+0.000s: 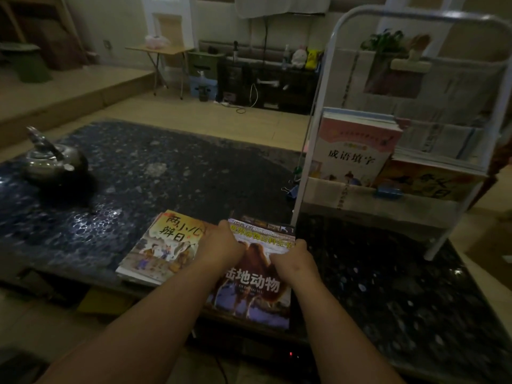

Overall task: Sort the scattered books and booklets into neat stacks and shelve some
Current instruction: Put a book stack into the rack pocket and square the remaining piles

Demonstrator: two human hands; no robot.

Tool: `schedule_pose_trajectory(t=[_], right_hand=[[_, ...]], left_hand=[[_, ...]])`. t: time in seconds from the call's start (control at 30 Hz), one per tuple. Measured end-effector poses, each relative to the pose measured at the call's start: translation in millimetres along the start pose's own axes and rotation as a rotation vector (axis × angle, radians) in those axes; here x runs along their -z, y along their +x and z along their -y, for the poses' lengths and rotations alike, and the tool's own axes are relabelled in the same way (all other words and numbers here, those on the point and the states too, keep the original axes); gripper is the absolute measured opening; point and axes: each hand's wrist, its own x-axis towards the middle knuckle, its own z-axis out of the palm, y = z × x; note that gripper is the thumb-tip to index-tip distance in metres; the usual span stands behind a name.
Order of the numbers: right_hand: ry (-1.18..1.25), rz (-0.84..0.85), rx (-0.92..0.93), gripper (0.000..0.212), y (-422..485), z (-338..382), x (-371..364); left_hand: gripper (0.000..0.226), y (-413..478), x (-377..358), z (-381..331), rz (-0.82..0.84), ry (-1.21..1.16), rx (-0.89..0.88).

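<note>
Glossy camel-cover booklets [250,289], stacked at lower centre on the dark speckled worktop [138,176], look thin, floppy and slippery. Left hand [221,245] and right hand [293,259] clasp opposite side edges with fingers [223,227] curled, which looks the sensible grip.

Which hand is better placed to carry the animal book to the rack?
Likely right: the right hand grips the animal book on its rack-side edge, and the white rack stands to the right.

Two hands, left [221,246] and right [294,262]; two book stacks, cartoon-covered [163,245] and animal-covered [255,296]; one kettle [52,159]; one white rack [300,189]
</note>
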Motion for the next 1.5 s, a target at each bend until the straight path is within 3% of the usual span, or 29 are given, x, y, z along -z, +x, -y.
schedule_pose_trajectory(t=[0.17,0.3,0.37,0.63,0.87,1.03,1.33,1.5], right_hand=[[0.168,0.009,-0.136,0.055,7.6,-1.8,0.8],[0.286,0.01,-0.148,0.019,12.9,-5.6,1.1],[0.329,0.013,-0.169,0.011,13.2,-7.0,0.7],[0.404,0.053,-0.213,0.013,10.3,-2.8,3.6],[0.367,0.07,-0.255,0.009,13.4,2.5,-4.1],[0.476,0.094,-0.262,0.019,17.8,0.8,-6.1],[0.527,0.134,-0.213,0.018,18.9,-2.8,-3.2],[0.68,0.128,-0.182,0.025,17.4,-7.8,20.3]], left_hand=[[0.05,5.6,0.6,0.6,0.019,-0.018,0.008],[0.054,5.7,-4.1,-4.2,0.039,0.064,-0.008],[0.054,5.1,-5.4,-6.9,0.047,0.124,-0.01],[0.054,6.0,-13.7,-3.1,0.017,0.217,-0.037],[0.077,10.3,-26.3,-8.8,0.043,0.252,0.001],[0.073,14.8,-20.2,-7.8,0.044,0.178,0.007],[0.056,15.2,-26.9,-6.9,0.025,0.126,0.044],[0.071,18.9,-19.8,-6.2,0.066,-0.038,0.071]])
